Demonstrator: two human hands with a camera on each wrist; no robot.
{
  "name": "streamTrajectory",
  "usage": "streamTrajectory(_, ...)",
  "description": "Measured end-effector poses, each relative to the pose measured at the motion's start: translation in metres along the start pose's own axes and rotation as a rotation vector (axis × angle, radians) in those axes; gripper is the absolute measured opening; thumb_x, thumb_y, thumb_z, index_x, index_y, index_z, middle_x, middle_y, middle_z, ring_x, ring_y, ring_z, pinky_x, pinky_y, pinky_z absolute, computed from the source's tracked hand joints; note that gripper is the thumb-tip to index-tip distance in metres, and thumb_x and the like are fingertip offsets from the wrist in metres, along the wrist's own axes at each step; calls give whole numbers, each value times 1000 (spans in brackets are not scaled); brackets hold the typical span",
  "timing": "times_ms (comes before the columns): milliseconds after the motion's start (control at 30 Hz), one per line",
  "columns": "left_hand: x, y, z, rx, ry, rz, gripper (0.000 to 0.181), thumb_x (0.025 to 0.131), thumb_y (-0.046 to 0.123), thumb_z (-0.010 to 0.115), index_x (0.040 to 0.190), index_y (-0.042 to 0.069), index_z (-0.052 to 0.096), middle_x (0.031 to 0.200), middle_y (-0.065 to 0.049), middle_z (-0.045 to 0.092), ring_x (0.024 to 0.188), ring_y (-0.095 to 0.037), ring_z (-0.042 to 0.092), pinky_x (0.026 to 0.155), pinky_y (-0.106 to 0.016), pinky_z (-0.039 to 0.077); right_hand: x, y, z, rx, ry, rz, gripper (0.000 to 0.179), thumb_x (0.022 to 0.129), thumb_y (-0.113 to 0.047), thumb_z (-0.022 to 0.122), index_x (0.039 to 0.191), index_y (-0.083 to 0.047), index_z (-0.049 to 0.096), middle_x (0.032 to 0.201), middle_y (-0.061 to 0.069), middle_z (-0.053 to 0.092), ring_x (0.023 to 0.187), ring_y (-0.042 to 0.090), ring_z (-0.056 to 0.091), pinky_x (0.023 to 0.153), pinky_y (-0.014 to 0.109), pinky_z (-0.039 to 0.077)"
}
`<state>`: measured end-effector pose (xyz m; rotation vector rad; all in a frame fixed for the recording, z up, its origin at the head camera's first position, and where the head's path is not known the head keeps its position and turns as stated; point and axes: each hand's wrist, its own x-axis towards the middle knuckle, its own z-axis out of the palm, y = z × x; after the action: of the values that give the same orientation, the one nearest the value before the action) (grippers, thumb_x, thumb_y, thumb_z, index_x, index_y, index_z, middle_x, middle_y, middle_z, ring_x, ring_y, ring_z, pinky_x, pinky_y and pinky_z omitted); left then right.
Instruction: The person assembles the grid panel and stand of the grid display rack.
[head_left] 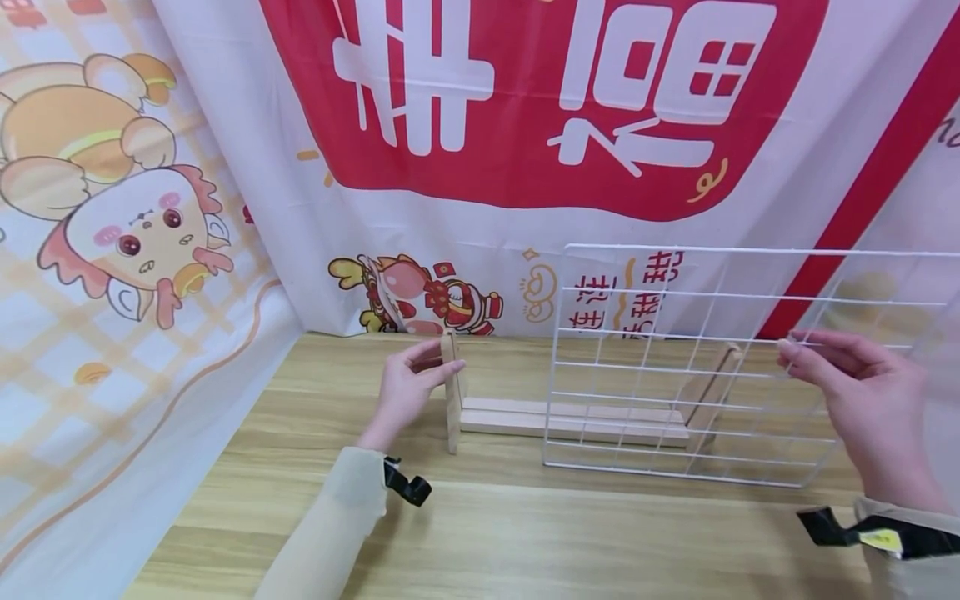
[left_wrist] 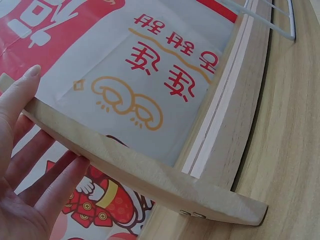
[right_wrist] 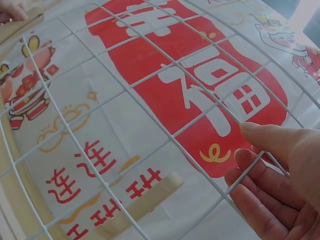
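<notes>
In front of the wooden stand (head_left: 502, 422), the wire grid (right_wrist: 172, 137) is pinched by fingers of the right hand (head_left: 862, 375); it is judged light and stiff, best gripped where wires cross. The stand's left upright (head_left: 452, 408) is pinched by the left hand (head_left: 408, 383).
</notes>
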<state>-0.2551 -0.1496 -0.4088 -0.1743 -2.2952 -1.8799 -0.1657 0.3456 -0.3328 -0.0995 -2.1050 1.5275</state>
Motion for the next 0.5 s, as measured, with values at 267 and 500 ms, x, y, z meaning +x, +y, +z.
streamTrajectory(267, 4, -7, -3, -7, -8, -20, 49, 86, 22, 85, 131, 12, 69, 122, -10, 69, 111, -28, 65, 84, -31, 60, 7, -5, 6, -85, -34, 70, 49, 92, -25, 78, 132, 0, 63, 95, -21, 71, 77, 1, 72, 74, 9, 52)
streamTrajectory(500, 2, -8, -4, -7, -16, 8, 51, 82, 32, 87, 128, 16, 71, 120, -7, 70, 109, -26, 67, 83, -32, 61, 5, -12, 14, -31, -95, 132, 51, 89, -29, 81, 128, 0, 66, 90, -16, 75, 78, 7, 74, 72, 13, 55)
